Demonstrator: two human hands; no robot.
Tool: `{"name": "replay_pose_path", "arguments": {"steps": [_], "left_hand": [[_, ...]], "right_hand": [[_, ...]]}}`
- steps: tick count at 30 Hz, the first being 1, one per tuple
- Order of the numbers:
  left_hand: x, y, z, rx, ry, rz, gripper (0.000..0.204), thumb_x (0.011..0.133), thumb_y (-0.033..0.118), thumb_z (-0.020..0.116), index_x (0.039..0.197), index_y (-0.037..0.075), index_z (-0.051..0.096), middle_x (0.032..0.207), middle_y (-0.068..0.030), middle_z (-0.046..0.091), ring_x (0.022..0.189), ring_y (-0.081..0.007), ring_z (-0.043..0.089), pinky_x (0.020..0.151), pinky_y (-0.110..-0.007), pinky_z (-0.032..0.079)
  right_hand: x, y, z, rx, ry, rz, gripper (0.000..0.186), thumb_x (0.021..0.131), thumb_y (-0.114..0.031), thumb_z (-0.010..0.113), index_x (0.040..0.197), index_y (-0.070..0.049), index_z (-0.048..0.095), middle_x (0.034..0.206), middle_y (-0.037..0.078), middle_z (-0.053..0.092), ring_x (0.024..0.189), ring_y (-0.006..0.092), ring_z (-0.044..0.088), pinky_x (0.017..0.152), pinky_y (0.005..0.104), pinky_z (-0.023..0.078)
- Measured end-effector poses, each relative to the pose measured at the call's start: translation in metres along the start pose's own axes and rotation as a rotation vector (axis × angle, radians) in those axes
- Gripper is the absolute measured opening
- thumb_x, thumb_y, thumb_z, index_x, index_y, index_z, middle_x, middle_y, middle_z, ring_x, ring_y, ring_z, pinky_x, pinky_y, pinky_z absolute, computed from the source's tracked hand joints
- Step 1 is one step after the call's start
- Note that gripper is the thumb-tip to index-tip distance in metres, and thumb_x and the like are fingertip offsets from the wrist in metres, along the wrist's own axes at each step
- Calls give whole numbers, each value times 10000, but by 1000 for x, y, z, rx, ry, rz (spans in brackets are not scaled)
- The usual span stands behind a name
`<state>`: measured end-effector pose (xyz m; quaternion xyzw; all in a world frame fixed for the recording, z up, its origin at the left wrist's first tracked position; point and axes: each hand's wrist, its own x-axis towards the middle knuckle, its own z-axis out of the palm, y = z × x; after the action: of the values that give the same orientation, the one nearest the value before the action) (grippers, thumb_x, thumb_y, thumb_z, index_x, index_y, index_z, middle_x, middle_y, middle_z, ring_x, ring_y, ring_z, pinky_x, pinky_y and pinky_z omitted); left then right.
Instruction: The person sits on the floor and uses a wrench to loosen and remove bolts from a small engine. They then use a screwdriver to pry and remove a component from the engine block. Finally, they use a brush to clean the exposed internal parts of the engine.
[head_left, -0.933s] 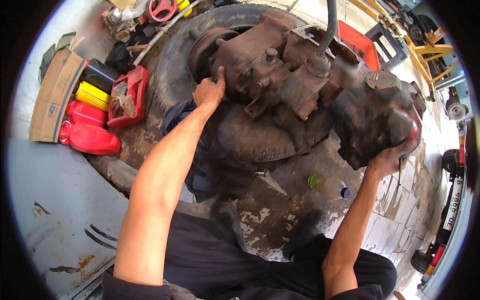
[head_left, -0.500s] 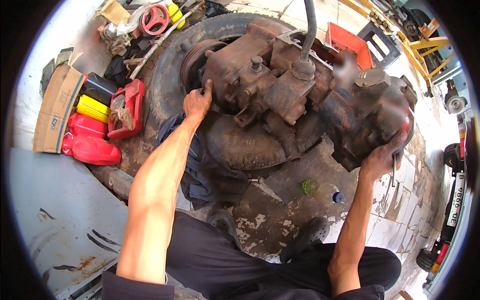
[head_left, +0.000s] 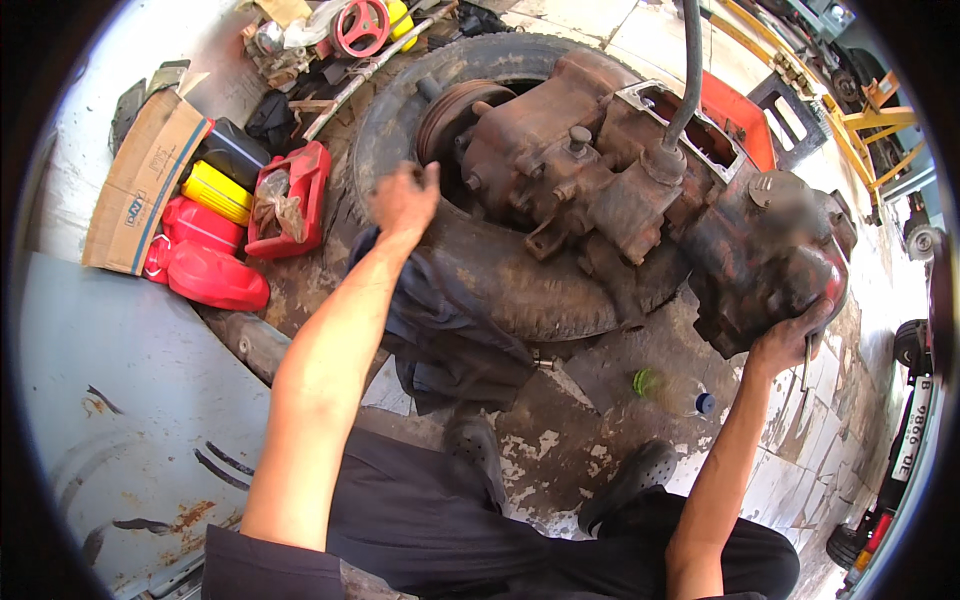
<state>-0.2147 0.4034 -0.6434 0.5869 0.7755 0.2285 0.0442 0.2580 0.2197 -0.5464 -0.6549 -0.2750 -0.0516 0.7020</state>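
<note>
My left hand is raised over the tyre, left of the rusty gearbox casing, apart from it, thumb and fingers loosely apart and somewhat blurred. My right hand grips the lower right side of the dark end housing, where a thin metal rod hangs beside my fingers. The casing rests on the tyre, its long lever upright. A dark cloth lies over the tyre's front left edge.
Red jugs, a yellow container, cardboard and a red tray stand left. A grey panel is at lower left. A plastic bottle lies by my feet. Orange bin and yellow stands are behind.
My left hand has come away from the casing's left side and its fingers have loosened. My right hand stays on the end housing. The view has shifted slightly.
</note>
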Motion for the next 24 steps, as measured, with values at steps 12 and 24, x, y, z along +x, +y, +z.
{"name": "replay_pose_path", "arguments": {"steps": [12, 24], "left_hand": [[67, -108, 17, -505, -397, -559, 997, 669, 579, 844, 1285, -151, 557, 1339, -246, 583, 1243, -301, 564, 1040, -349, 432], [67, -94, 4, -414, -307, -641, 941, 663, 493, 870, 1269, -154, 557, 1266, -245, 624, 1179, -308, 607, 1014, -364, 458]], "right_hand": [[8, 18, -4, -24, 100, -113, 653, 993, -552, 528, 1258, 36, 630, 1262, 147, 638, 1093, 231, 608, 971, 375, 473], [21, 32, -11, -377, 145, -531, 454, 1032, -379, 533, 1115, 44, 674, 1110, 148, 704, 919, 204, 662, 808, 331, 527]]}}
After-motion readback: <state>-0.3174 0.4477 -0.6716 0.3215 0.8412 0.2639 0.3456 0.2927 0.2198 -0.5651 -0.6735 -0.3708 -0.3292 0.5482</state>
